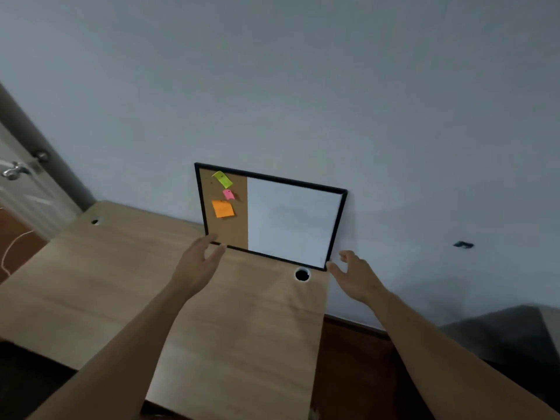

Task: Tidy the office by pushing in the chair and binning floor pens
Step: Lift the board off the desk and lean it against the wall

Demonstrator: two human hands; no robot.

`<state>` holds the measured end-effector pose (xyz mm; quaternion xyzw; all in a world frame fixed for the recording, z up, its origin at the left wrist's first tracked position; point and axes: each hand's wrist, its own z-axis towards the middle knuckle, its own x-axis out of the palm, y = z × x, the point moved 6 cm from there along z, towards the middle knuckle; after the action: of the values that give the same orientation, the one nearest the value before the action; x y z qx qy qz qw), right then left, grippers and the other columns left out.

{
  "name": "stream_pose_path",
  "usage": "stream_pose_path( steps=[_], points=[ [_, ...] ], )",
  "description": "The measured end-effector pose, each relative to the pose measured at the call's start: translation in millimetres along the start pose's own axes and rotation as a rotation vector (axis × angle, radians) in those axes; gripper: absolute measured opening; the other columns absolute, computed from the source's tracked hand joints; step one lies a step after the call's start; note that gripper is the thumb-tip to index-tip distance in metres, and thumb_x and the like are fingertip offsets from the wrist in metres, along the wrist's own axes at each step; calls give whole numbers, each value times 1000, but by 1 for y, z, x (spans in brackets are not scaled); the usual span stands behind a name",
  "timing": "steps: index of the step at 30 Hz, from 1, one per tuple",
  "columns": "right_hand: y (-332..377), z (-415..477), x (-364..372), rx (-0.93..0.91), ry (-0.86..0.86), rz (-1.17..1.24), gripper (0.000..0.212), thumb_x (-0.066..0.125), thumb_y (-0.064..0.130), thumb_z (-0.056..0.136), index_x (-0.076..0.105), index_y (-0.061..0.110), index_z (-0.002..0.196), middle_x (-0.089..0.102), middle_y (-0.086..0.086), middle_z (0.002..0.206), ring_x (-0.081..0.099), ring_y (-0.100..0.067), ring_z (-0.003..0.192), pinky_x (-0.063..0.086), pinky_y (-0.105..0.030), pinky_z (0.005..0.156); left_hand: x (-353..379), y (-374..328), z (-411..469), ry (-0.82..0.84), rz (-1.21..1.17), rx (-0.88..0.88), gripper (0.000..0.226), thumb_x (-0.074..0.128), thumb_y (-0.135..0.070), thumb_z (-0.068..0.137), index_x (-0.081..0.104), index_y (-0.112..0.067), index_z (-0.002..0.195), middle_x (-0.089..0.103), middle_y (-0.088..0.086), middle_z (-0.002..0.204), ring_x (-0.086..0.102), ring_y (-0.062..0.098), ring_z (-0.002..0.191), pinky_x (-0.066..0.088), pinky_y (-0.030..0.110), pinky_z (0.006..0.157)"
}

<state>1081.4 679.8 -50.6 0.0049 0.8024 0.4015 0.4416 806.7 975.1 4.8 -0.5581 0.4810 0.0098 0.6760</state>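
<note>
Door (18, 189) cut by left edge; dark object (512, 334) lower right blurred, unidentifiable; board (272, 219) bottom-left corner behind left hand (197, 265)

One desk (121, 283). On it, against the wall: one black-framed board (291, 219), half cork, half whiteboard. Pinned to the board's cork half: three sticky notes, one yellow-green (222, 178), one pink (229, 194), one orange (222, 208). Desk-top cable holes: two, one just below the board (302, 274), one far to its left (95, 221). Hands: two, left (197, 265) and right (357, 277), both empty with fingers spread.

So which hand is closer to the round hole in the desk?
Right. The right hand hovers just right of the round hole; the left hand is farther off, to its left by the board's corner.
</note>
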Motion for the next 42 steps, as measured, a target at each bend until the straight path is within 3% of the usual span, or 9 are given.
stream_pose_path(
  steps=[9, 14, 18, 21, 24, 28, 32, 38, 42],
  points=[
    [-1, 117, -1, 136, 37, 4, 102, 49, 69, 99, 8, 3, 165, 22, -16, 171, 25, -35, 157, 29, -46, 124, -17, 7, 116, -84, -120, -163, 41, 56, -40, 110, 59, -21, 146, 62, 4, 144, 55, 25, 140, 43, 30, 97],
    [1, 147, 5, 195, -2, 80, 106, 49, 72, 96, 1, 9, 167, 13, -11, 174, 21, -33, 159, 25, -49, 127, -25, 31, 177, -53, -128, -223, 65, 59, -45, 108, 42, -16, 163, 50, 9, 163, 52, 29, 145, 42, 41, 110],
    [-15, 172, 9, 211, -48, 141, 116, 45, 88, 75, 21, 18, 164, 39, -9, 164, 43, -34, 147, 41, -54, 118, -25, 41, 220, -34, -176, -270, 74, 62, -43, 106, 31, -18, 168, 40, 9, 171, 45, 30, 153, 39, 46, 119],
    [-26, 185, 14, 231, -45, 144, 108, 48, 86, 77, 33, 18, 160, 49, -9, 156, 52, -33, 138, 48, -52, 112, -25, 46, 249, -41, -199, -310, 81, 64, -41, 104, 25, -17, 170, 33, 10, 175, 39, 31, 157, 36, 46, 120],
    [-11, 181, 6, 229, -77, 126, 83, 57, 65, 93, 38, 14, 156, 51, -11, 152, 54, -33, 134, 48, -47, 109, -21, 46, 270, -28, -220, -342, 84, 65, -36, 104, 20, -13, 171, 29, 11, 176, 34, 33, 159, 36, 45, 120],
    [-8, 181, 0, 260, -70, 114, 66, 59, 46, 102, 38, 8, 152, 50, -13, 151, 53, -33, 134, 43, -37, 96, -17, 45, 290, -9, -279, -327, 54, 64, -23, 100, 52, -14, 152, 63, 6, 144, 61, 26, 126, 46, 36, 98],
    [-4, 182, -3, 280, -69, 125, 56, 57, 41, 105, 41, 6, 146, 59, -12, 137, 59, -32, 117, 42, -34, 86, -13, 47, 303, -14, -342, -294, 54, 55, -23, 82, 68, -15, 134, 73, 3, 126, 68, 25, 118, 51, 29, 84],
    [5, 175, -9, 300, -147, 69, 40, 34, 41, 112, 48, 6, 124, 64, -15, 104, 56, -20, 74, 39, -34, 58, -17, 61, 285, -142, -264, -185, 31, 34, -11, 114, 62, -14, 128, 67, 3, 107, 60, 9, 84, 45, 28, 69],
    [7, 160, -11, 286, -231, 58, 38, 31, 38, 113, 53, 7, 114, 59, -6, 87, 56, -18, 69, 37, -30, 52, -26, 74, 269, -160, -216, -111, 28, 33, -20, 118, 61, -23, 123, 67, 6, 114, 59, 25, 102, 44, 29, 74]
  ],
)
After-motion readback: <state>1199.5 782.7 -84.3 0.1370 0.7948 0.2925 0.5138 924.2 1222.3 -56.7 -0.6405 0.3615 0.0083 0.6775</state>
